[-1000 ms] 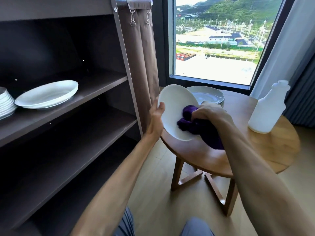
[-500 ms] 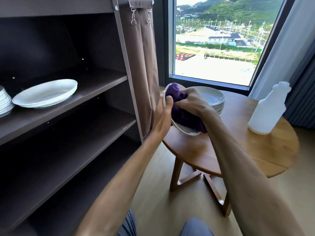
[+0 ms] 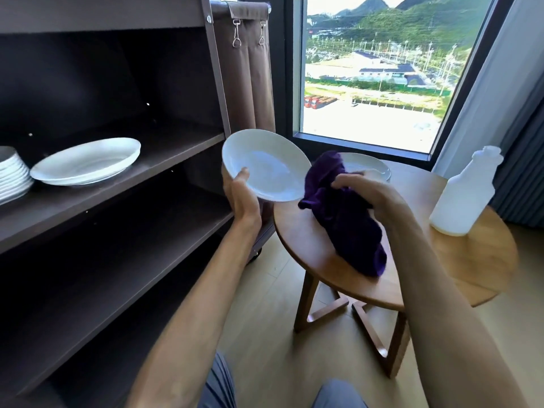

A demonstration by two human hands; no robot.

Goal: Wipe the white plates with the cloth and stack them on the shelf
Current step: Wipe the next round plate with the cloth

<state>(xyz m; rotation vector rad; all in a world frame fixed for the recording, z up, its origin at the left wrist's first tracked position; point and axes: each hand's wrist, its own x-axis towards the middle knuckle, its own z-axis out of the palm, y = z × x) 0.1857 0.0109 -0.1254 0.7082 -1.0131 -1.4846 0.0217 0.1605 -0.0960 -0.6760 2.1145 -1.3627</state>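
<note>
The plate [image 3: 265, 166] gripped at its rim by the left hand's fingers [image 3: 242, 178] is plain white. The cloth [image 3: 344, 219] bunched under the right hand's fingers [image 3: 347, 181] is deep purple. The counter [image 3: 323, 278] is warm brown wood; the shelf [image 3: 117, 184] is dark brown.

- White plate [image 3: 266, 166]: glossy, smooth glazed ceramic, catching window light.
- Purple cloth [image 3: 347, 219]: soft, matt, plush fabric, crumpled.
- Round table [image 3: 471, 260]: smooth wood with a satin sheen.
- Shelf [image 3: 123, 184]: dark brown, matt.
- Bottle [image 3: 465, 192]: translucent white plastic.
- Brown curtain [image 3: 247, 83]: matt cloth on metal clips [image 3: 236, 33].
</note>
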